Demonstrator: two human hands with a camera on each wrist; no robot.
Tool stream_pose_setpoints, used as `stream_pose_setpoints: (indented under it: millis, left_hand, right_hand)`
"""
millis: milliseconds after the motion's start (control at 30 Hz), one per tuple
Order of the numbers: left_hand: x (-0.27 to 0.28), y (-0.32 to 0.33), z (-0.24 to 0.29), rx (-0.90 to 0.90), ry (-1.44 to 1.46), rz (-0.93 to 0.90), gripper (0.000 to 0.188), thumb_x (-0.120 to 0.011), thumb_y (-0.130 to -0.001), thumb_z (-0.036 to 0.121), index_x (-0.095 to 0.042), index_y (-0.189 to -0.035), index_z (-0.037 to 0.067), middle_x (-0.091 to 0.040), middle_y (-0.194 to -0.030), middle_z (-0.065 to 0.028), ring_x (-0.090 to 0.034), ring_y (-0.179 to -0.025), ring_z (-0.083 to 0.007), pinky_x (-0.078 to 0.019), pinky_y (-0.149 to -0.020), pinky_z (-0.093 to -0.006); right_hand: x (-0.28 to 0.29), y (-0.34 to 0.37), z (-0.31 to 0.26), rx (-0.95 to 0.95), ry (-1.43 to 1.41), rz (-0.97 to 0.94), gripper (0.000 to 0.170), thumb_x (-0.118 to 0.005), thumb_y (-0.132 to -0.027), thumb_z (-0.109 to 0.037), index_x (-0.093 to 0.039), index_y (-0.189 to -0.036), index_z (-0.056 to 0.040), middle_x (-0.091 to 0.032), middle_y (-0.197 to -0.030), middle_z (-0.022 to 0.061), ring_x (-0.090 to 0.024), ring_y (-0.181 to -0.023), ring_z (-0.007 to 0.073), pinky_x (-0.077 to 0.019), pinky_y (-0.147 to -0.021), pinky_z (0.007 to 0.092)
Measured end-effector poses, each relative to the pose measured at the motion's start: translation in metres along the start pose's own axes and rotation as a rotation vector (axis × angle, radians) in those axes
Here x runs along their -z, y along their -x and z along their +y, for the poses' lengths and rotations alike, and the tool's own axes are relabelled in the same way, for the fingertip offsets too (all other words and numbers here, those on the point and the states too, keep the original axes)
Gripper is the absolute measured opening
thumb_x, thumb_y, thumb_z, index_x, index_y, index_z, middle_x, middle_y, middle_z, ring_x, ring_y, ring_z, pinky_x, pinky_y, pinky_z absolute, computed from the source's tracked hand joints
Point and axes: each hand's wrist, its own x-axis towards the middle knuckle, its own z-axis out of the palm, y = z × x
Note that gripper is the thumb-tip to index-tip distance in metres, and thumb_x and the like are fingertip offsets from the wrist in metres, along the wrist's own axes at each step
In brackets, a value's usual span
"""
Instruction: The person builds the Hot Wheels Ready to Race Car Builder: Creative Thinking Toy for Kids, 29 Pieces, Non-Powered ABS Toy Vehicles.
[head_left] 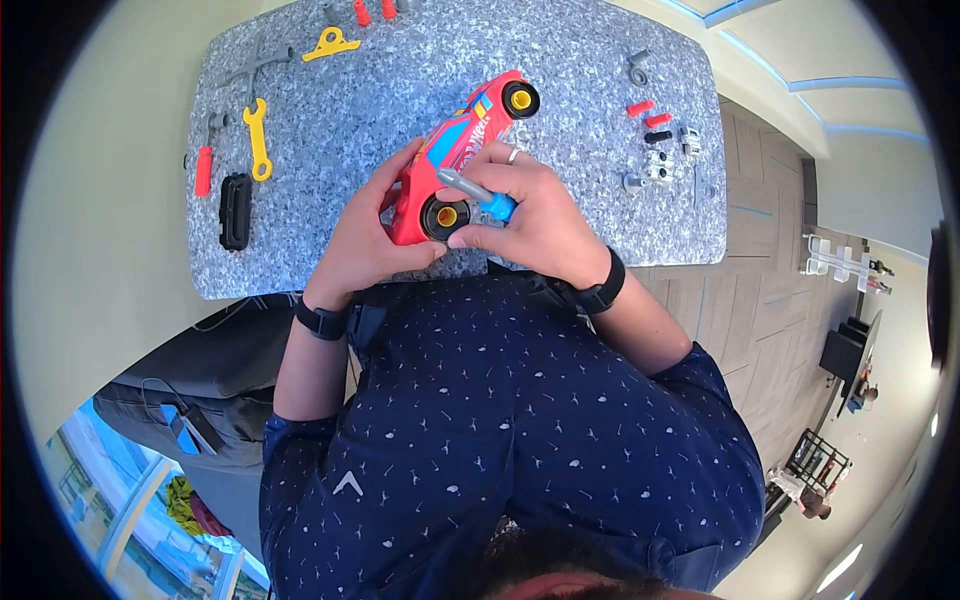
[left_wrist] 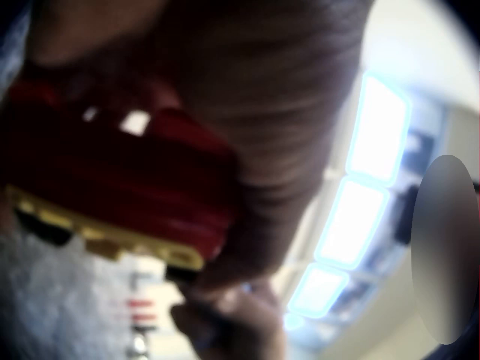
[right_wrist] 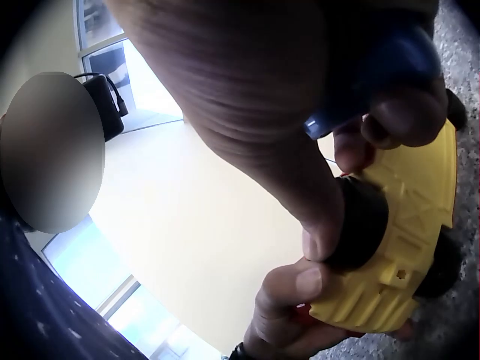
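Observation:
A red toy car (head_left: 466, 132) with a yellow underside (right_wrist: 411, 184) is tilted on its side near the table's front edge. My left hand (head_left: 362, 238) grips its rear end, fingers on the far side and thumb by the near black wheel (head_left: 447, 216). A toy screwdriver (head_left: 497, 206) with a blue handle and grey shaft is held in my right hand (head_left: 545, 212), its shaft pointing left across the car. The right thumb presses at the same wheel's edge, close to the left thumb. In the left wrist view the car's red body (left_wrist: 112, 172) appears dark and blurred.
On the left lie a yellow wrench (head_left: 257, 140), a black plastic part (head_left: 235, 212), a red-handled tool (head_left: 204, 172) and a grey cross-shaped piece (head_left: 256, 68). A yellow piece (head_left: 330, 44) sits at the back. Several small parts, including a red peg (head_left: 641, 107), lie right.

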Motion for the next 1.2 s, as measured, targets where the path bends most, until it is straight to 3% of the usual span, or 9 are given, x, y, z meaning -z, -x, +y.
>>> stream_pose_setpoints:
  millis: [133,233,367,467,533,667,833,1033,1200]
  left_hand:
    - [0.004,0.001,0.003,0.044,-0.021,-0.043,0.122,-0.097,-0.072,0.017,-0.036,-0.176,0.005,-0.056,-0.166,-0.0142,-0.058,-0.150,-0.0261,-0.0483,-0.125,-0.0431]
    - [0.003,0.001,0.010,0.016,-0.154,-0.033,0.120,-0.097,-0.072,0.018,-0.037,-0.175,0.004,-0.059,-0.162,-0.0152,-0.059,-0.150,-0.0253,-0.0493,-0.123,-0.0431]
    - [-0.002,0.003,0.026,-0.013,-0.348,0.006,0.122,-0.100,-0.071,0.029,-0.039,-0.171,-0.003,-0.063,-0.155,-0.0246,-0.064,-0.144,-0.0382,-0.0507,-0.121,-0.0462]
    - [-0.009,0.005,0.033,-0.072,-0.596,0.046,0.120,-0.098,-0.075,0.032,-0.036,-0.170,-0.008,-0.061,-0.156,-0.0313,-0.062,-0.145,-0.0456,-0.0511,-0.121,-0.0501]
    - [-0.016,0.008,0.028,-0.082,-0.704,0.123,0.117,-0.095,-0.080,0.034,-0.034,-0.169,-0.011,-0.059,-0.156,-0.0350,-0.062,-0.143,-0.0496,-0.0525,-0.119,-0.0526]
    - [-0.020,0.011,0.029,-0.057,-0.675,0.144,0.108,-0.088,-0.083,0.024,-0.033,-0.171,-0.008,-0.063,-0.153,-0.0339,-0.064,-0.141,-0.0500,-0.0505,-0.120,-0.0521]
    - [-0.018,0.013,0.030,-0.035,-0.660,0.100,0.107,-0.086,-0.086,0.022,-0.030,-0.172,-0.007,-0.056,-0.161,-0.0339,-0.060,-0.147,-0.0503,-0.0493,-0.122,-0.0524]
    - [-0.015,0.015,0.026,-0.114,-0.701,0.036,0.104,-0.086,-0.094,0.028,-0.028,-0.173,-0.005,-0.035,-0.178,-0.0319,-0.046,-0.160,-0.0499,-0.0424,-0.129,-0.0530]
    - [-0.012,0.014,0.026,-0.104,-0.675,0.035,0.101,-0.086,-0.094,0.029,-0.031,-0.173,-0.004,-0.036,-0.177,-0.0323,-0.046,-0.159,-0.0506,-0.0424,-0.129,-0.0540]
  right_hand:
    - [-0.011,0.006,0.007,0.028,0.059,0.091,0.047,-0.105,-0.072,-0.016,-0.083,-0.112,-0.0050,-0.072,-0.107,0.0074,-0.071,-0.103,0.0278,-0.0563,-0.094,0.0387]
    - [-0.016,0.011,0.009,0.022,0.024,0.136,0.046,-0.104,-0.072,-0.019,-0.080,-0.110,-0.0069,-0.071,-0.106,0.0090,-0.071,-0.101,0.0321,-0.0566,-0.090,0.0424]
    - [-0.024,0.010,0.014,0.016,-0.001,0.160,0.046,-0.104,-0.073,-0.020,-0.074,-0.105,-0.0065,-0.069,-0.104,0.0100,-0.069,-0.096,0.0340,-0.0560,-0.085,0.0431]
    - [-0.024,0.005,0.012,0.033,0.003,0.159,0.046,-0.106,-0.073,-0.020,-0.075,-0.103,-0.0055,-0.070,-0.101,0.0071,-0.070,-0.094,0.0239,-0.0551,-0.084,0.0361]
    - [-0.022,0.004,0.010,0.031,0.028,0.146,0.045,-0.106,-0.074,-0.020,-0.075,-0.104,-0.0059,-0.070,-0.101,0.0075,-0.070,-0.095,0.0249,-0.0550,-0.085,0.0364]
    - [-0.017,0.001,0.005,0.009,0.038,0.091,0.045,-0.101,-0.075,-0.018,-0.071,-0.106,-0.0052,-0.068,-0.106,0.0133,-0.069,-0.098,0.0366,-0.0562,-0.086,0.0449]
    - [-0.011,-0.001,-0.001,0.012,0.046,0.049,0.047,-0.098,-0.077,-0.014,-0.076,-0.118,-0.0046,-0.070,-0.109,0.0143,-0.070,-0.101,0.0380,-0.0567,-0.091,0.0467]
    - [0.003,-0.007,-0.004,-0.012,0.017,-0.096,0.050,-0.095,-0.079,-0.012,-0.083,-0.127,-0.0102,-0.071,-0.109,0.0138,-0.071,-0.103,0.0380,-0.0570,-0.092,0.0470]
    - [0.002,-0.010,-0.007,-0.003,0.069,-0.097,0.049,-0.094,-0.079,-0.012,-0.085,-0.127,-0.0123,-0.071,-0.109,0.0134,-0.071,-0.103,0.0371,-0.0576,-0.091,0.0466]
